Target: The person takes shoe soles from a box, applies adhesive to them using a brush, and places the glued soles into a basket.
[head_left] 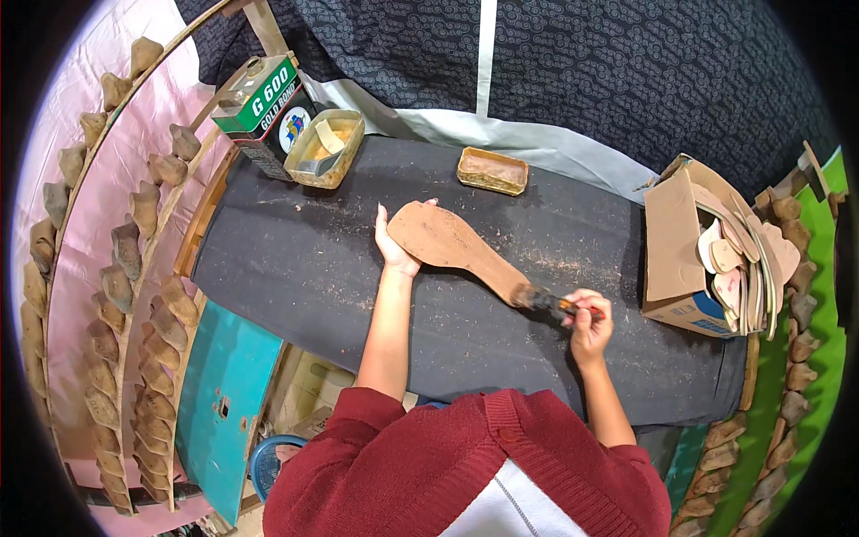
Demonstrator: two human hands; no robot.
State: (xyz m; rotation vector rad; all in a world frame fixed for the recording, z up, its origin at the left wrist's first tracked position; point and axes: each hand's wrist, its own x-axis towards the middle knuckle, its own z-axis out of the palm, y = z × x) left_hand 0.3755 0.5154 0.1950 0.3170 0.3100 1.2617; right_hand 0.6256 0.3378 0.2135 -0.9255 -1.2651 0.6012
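My left hand (398,246) holds a brown, sole-shaped piece (447,240) by its wide forefoot end, with part of the palm and fingers hidden beneath it. The piece is raised over the dark table and slants down to the right. At its narrow heel end, the blurred dark head of a hand tool (548,304) meets the surface, where a rough dark patch shows. My right hand (591,327) is closed around the tool's black and orange handle. Motion blur hides what kind of tool it is.
Crumbs lie on the dark-covered table (358,295). At its back stand a metal can (264,116), a tub with a spreader (327,148) and a small tray (492,170). A cardboard box (676,251) of cut sole pieces stands right. Racks of shoe lasts (125,251) flank both sides.
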